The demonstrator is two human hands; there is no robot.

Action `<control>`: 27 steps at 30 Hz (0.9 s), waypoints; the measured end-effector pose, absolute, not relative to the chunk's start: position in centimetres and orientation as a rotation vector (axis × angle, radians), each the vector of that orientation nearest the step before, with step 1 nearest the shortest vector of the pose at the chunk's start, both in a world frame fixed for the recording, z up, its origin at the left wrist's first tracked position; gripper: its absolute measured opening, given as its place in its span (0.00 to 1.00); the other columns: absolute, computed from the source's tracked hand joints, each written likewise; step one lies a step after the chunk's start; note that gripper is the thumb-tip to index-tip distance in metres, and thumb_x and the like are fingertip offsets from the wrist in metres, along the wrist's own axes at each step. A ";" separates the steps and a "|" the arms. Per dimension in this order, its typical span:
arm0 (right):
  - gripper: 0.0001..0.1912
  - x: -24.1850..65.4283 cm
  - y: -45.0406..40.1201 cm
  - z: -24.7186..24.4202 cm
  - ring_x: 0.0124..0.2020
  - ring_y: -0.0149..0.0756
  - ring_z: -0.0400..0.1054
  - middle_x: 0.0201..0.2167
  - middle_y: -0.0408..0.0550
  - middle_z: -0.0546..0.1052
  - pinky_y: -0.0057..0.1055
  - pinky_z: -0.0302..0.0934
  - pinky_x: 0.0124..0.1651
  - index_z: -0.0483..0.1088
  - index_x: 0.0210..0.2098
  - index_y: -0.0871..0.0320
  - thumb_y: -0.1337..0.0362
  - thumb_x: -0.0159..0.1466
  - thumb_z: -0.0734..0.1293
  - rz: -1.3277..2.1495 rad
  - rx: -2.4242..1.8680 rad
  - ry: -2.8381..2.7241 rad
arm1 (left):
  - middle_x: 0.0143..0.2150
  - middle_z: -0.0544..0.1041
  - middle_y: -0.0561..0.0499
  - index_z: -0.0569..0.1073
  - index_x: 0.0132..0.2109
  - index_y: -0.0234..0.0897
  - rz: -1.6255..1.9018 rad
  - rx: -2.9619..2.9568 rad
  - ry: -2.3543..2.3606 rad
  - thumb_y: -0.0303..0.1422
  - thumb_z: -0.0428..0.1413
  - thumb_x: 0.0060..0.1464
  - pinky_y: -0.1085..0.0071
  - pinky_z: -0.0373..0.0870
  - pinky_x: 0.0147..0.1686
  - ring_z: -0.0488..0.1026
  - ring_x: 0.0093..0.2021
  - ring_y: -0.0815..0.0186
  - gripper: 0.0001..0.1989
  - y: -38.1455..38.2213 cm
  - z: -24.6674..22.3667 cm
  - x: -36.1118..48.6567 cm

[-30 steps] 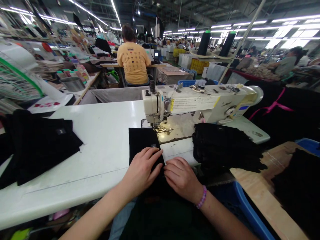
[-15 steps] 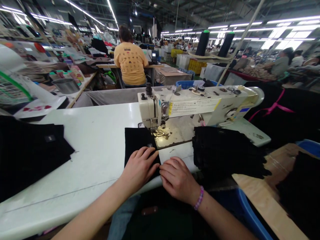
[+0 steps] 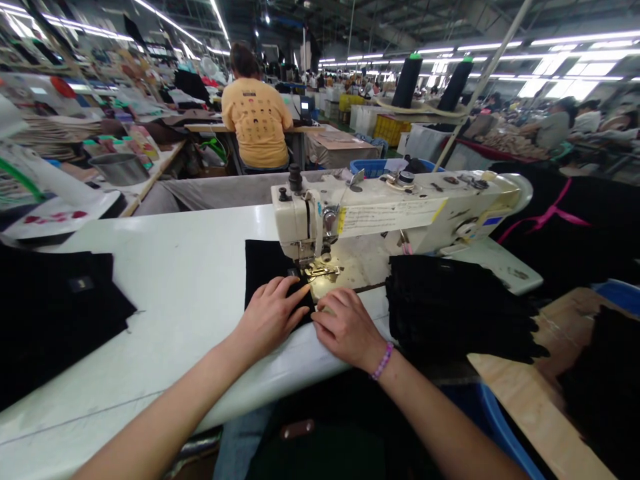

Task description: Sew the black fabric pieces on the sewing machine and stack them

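Left hand [image 3: 269, 313], black cloth [image 3: 261, 263] beneath

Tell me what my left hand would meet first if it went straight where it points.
Past the black cloth under the left hand, probably the metal fitting below the sewing machine's head, though depth is unclear.

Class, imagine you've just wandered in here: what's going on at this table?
A person is working at a sewing machine. The left hand rests on a piece of black cloth that reaches the needle area; the right hand is at its right edge. More black cloth lies to the left and in a stack to the right.
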State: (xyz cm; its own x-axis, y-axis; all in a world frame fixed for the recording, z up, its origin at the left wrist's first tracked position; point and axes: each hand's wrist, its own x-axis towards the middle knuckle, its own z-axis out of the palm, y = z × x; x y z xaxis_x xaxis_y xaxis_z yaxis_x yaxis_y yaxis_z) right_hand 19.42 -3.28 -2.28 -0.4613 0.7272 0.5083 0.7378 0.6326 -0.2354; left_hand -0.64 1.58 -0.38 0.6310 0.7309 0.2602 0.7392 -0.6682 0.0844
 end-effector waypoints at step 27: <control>0.07 17.9 0.9 -1.9 0.48 0.44 0.64 0.44 0.49 0.76 0.46 0.56 0.58 0.77 0.41 0.55 0.61 0.69 0.67 -0.070 -1.365 -2.244 | 0.50 0.80 0.40 0.79 0.45 0.33 -0.514 -2.926 -1.116 0.33 0.47 0.66 0.56 0.74 0.52 0.76 0.50 0.55 0.16 6.5 0.0 -1.2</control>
State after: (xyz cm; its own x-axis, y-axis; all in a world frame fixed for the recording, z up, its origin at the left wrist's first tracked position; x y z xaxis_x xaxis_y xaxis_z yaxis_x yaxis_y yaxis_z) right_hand 17.90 0.88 -1.87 -0.3658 0.8167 0.4463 0.8430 0.4939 -0.2130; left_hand -1.19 6.53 0.05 0.7003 0.6534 0.2875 0.6430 -0.7523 0.1435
